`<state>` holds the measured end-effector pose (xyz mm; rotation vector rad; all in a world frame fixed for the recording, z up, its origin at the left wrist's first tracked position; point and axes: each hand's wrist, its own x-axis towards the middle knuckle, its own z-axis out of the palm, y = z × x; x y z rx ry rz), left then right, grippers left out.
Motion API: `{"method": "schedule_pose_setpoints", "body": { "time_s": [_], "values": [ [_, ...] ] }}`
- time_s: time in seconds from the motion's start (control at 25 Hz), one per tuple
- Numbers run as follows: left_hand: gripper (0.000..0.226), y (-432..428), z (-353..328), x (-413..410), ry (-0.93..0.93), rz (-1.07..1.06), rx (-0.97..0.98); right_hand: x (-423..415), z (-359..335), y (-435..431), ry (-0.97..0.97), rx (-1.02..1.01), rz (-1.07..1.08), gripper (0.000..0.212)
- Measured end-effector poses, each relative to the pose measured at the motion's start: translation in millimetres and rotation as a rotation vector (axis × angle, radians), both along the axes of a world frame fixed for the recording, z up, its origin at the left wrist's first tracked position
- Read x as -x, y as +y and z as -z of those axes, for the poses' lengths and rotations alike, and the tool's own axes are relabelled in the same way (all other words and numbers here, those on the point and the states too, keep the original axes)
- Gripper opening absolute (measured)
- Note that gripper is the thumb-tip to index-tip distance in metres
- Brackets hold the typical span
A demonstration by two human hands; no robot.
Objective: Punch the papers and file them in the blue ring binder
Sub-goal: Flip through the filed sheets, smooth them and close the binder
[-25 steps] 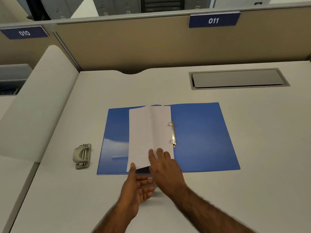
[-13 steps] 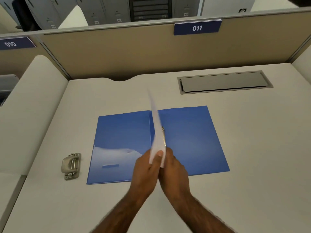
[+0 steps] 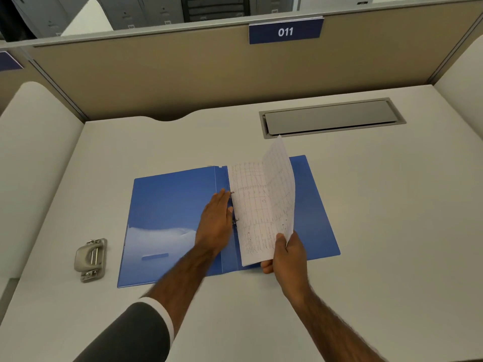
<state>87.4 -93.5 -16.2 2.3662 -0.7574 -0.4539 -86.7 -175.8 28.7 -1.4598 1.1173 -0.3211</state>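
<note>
The blue ring binder (image 3: pixel 167 205) lies open and flat on the desk. A few printed papers (image 3: pixel 261 210) sit over its right half, their left edge at the metal rings (image 3: pixel 235 220). My right hand (image 3: pixel 285 254) pinches the lower right corner of the top sheets, which curl up off the binder. My left hand (image 3: pixel 215 226) rests flat on the binder spine, fingers together, its fingertips beside the rings and the papers' left edge.
A grey metal hole punch (image 3: pixel 91 259) stands on the desk left of the binder. A grey cable hatch (image 3: pixel 332 117) is set into the desk at the back right. A beige partition (image 3: pixel 209 69) closes off the far edge.
The papers have swung from the binder's left half, through upright, over to the right half. My left hand let go and moved onto the spine; my right hand now holds the papers' corner.
</note>
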Motion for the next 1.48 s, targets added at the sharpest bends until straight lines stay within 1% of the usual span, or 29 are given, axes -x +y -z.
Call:
{"method": "schedule_pose_setpoints", "body": {
  "time_s": [0.16,0.28,0.44,0.48,0.56,0.64,0.68,0.76,0.8,0.84,0.88,0.92,0.96,1.0,1.12,1.24,1.32,1.4,1.48],
  "values": [
    [0.056,-10.0,0.7,2.4,-0.107,0.099,-0.089,7.8,8.9,-4.8,-0.021,-0.091,0.071,0.019],
    [0.057,-18.3,1.0,2.6,-0.259,0.217,-0.239,9.8,17.0,-10.7,-0.006,-0.129,0.099,0.024],
    [0.062,-28.3,3.7,6.7,-0.443,0.314,-0.463,17.4,24.5,-22.2,0.005,-0.147,0.112,0.02],
    [0.064,-29.7,4.4,8.8,-0.483,0.326,-0.499,21.7,25.9,-26.2,-0.001,-0.142,0.116,0.02],
    [0.068,-32.3,5.2,11.2,-0.503,0.345,-0.525,33.9,28.2,-34.6,0.008,-0.085,0.126,0.022],
    [0.069,-34.1,5.8,10.3,-0.48,0.378,-0.531,48.1,28.6,-41.3,0.077,0.038,0.13,0.028],
    [0.069,-34.4,6.2,9.1,-0.465,0.395,-0.529,55.7,28.7,-44.8,0.157,0.162,0.129,0.035],
    [0.068,-34.6,6.1,5.9,-0.445,0.42,-0.529,66.8,28.4,-53.8,0.394,0.562,0.102,0.055],
    [0.068,-33.8,6.3,4.9,-0.446,0.429,-0.529,67.1,27.9,-58.7,0.48,0.799,0.054,0.06],
    [0.067,-33.0,6.3,4.2,-0.451,0.432,-0.528,60.9,24.3,-62.7,0.498,1.001,-0.04,0.058],
    [0.067,-32.0,6.5,3.9,-0.457,0.433,-0.529,49.2,22.3,-65.4,0.465,1.132,-0.176,0.055],
    [0.067,-31.4,7.0,3.9,-0.46,0.432,-0.531,32.9,22.2,-65.5,0.41,1.194,-0.323,0.051],
    [0.067,-31.2,7.9,4.3,-0.462,0.429,-0.533,14.8,25.5,-63.0,0.379,1.199,-0.449,0.049],
    [0.067,-31.8,9.4,5.4,-0.468,0.425,-0.536,-2.9,30.8,-60.1,0.388,1.166,-0.544,0.051],
    [0.069,-34.9,12.3,7.3,-0.487,0.427,-0.544,-36.2,56.2,-61.9,0.499,1.062,-0.706,0.068],
    [0.066,-33.7,12.7,3.7,-0.491,0.403,-0.495,-39.1,80.6,-68.2,0.565,1.017,-0.749,0.078],
    [0.065,-27.9,10.4,10.5,-0.446,0.346,-0.417,-34.8,87.1,-67.6,0.581,1.021,-0.744,0.082],
    [0.066,-12.1,9.4,36.1,-0.299,0.19,-0.247,-30.2,92.2,-65.6,0.579,1.032,-0.731,0.083],
    [0.067,18.3,1.5,72.5,-0.057,-0.058,-0.011,-29.8,92.4,-64.0,0.565,1.042,-0.731,0.083]
  ]
}}
